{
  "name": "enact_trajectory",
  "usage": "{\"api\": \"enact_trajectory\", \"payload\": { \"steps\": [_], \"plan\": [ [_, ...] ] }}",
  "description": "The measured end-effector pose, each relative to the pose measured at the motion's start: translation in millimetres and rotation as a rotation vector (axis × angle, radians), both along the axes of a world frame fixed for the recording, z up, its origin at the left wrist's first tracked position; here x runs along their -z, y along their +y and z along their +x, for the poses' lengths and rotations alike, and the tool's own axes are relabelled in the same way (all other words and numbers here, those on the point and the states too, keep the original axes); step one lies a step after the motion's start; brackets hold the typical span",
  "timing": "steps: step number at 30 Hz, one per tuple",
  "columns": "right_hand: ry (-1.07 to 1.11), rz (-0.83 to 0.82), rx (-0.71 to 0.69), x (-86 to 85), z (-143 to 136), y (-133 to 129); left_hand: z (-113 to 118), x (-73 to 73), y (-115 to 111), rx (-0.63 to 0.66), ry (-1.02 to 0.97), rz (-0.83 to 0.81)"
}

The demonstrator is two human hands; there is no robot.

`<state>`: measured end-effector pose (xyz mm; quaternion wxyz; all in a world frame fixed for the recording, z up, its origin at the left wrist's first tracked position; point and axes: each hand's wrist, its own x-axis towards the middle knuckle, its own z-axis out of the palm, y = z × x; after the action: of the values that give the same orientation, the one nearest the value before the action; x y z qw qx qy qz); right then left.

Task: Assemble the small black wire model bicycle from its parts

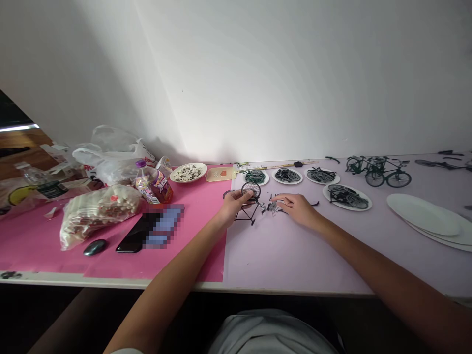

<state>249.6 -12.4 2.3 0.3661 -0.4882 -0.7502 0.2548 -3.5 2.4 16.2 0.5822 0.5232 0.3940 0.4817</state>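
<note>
Assembly of a miniature bicycle, mid-stage. The left hand has its fingers clamped on the spoked wheel of a thin black wire frame standing on the lilac counter. The right hand rests its fingers, loosely together, on small grey metal parts; whether they grip one cannot be told. Fitting a part likely calls for a fine pinch. Finished green bicycles stand well apart.

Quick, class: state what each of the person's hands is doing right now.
Left hand: closed on the small bicycle frame, near its wheel.
Right hand: fingers on small grey parts; grip cannot be told.
</note>
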Motion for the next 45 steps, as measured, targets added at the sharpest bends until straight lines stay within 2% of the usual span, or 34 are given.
{"api": "enact_trajectory", "payload": {
  "steps": [5,9,17,20,27,33,39,45],
  "plan": [
    [-0.100,-0.057,-0.074,4.5,2,2,2,2.2,-1,-0.046,-0.007,-0.002],
    [-0.100,-0.128,-0.109,3.4,-2,1,5,2.3,-4,-0.052,0.007,-0.006],
    [-0.134,-0.022,0.027,-3.5,4,2,7,1.8,-6,-0.070,0.012,0.004],
    [-0.202,-0.025,0.111,-7.1,8,3,7,3.1,-4,-0.086,0.005,0.024],
    [-0.310,-0.041,0.139,-6.3,7,5,7,3.7,-3,-0.090,0.008,0.023],
    [-0.406,-0.063,0.304,-5.1,14,10,7,2.8,-5,-0.082,0.013,0.017],
    [-0.467,-0.080,0.299,-2.8,21,13,7,5.1,-3,-0.076,0.029,0.006],
    [-0.523,-0.127,0.275,-8.3,24,11,6,7.2,-1,-0.078,0.042,-0.010]
  ]
}}
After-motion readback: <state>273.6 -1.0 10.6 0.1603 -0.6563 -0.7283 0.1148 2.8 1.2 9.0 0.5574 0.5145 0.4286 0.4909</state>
